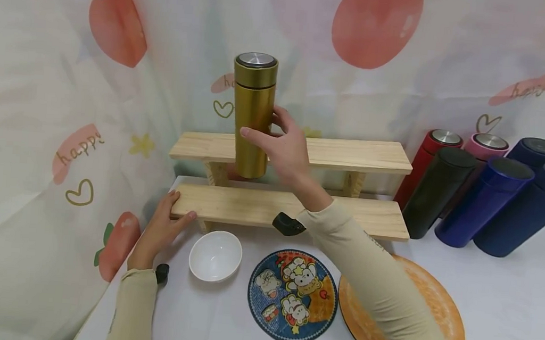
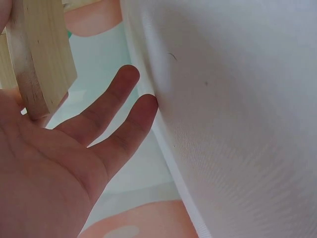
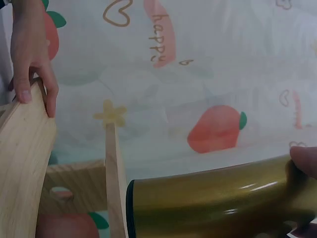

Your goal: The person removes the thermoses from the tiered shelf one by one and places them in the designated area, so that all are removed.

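Observation:
My right hand point(image 1: 290, 150) grips a gold thermos bottle point(image 1: 254, 104) from its right side, thumb across the front. The bottle is upright with a silver-topped lid, and it overlaps the upper plank of a two-step wooden shelf point(image 1: 341, 153) in the head view. In the right wrist view the gold bottle's point(image 3: 213, 198) base lies close to the upper plank point(image 3: 115, 183). My left hand point(image 1: 158, 230) holds the left end of the lower plank point(image 1: 250, 205), thumb on the front side. The left wrist view shows two fingers point(image 2: 111, 99) stretched out below the plank point(image 2: 42, 54).
Several thermos bottles, including a red one point(image 1: 412, 170), a black one point(image 1: 439, 194) and a blue one point(image 1: 483, 200), stand right of the shelf. In front are a white bowl point(image 1: 215, 256), a round cartoon mat point(image 1: 293, 297) and an orange round mat point(image 1: 435, 300). A patterned cloth point(image 1: 187, 30) hangs behind.

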A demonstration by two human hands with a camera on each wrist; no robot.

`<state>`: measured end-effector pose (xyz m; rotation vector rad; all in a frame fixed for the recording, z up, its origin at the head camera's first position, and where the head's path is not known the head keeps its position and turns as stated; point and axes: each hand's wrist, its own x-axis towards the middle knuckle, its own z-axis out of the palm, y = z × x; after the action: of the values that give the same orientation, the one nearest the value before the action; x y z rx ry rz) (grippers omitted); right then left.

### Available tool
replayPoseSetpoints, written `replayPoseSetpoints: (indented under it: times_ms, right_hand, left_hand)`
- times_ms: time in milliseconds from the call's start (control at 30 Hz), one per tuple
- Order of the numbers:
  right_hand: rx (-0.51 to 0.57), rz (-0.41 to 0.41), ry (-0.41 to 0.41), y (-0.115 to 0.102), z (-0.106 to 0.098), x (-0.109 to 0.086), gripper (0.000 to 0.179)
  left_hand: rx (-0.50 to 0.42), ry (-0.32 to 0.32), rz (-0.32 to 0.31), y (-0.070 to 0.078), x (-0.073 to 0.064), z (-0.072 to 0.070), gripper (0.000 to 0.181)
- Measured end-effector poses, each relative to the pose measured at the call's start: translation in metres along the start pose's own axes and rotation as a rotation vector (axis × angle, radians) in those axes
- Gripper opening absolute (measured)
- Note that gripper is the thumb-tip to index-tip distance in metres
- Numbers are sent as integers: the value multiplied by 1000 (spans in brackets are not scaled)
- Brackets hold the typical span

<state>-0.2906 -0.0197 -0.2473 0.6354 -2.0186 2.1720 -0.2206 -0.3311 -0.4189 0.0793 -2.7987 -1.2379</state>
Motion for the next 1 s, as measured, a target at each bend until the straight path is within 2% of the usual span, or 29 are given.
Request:
replayPoseSetpoints:
  times_ms: [167, 300, 467, 700, 1000]
  right_hand:
    - [18, -5, 26, 1, -25, -15, 65]
    - [-7, -1, 37, 4, -43, -26, 65]
    - [-32, 28, 41, 6, -66, -38, 66]
    - [-84, 78, 53, 7, -99, -58, 67]
    - [-177, 133, 89, 3, -132, -85, 72]
  left_hand:
    - [8, -3, 3, 2, 0, -1, 88]
    - [22, -6, -7, 4, -2, -2, 88]
    - [24, -13, -16, 4, -3, -1, 88]
    - [23, -12, 3, -1, 1, 0, 89]
    - [18, -17, 1, -1, 0, -1, 89]
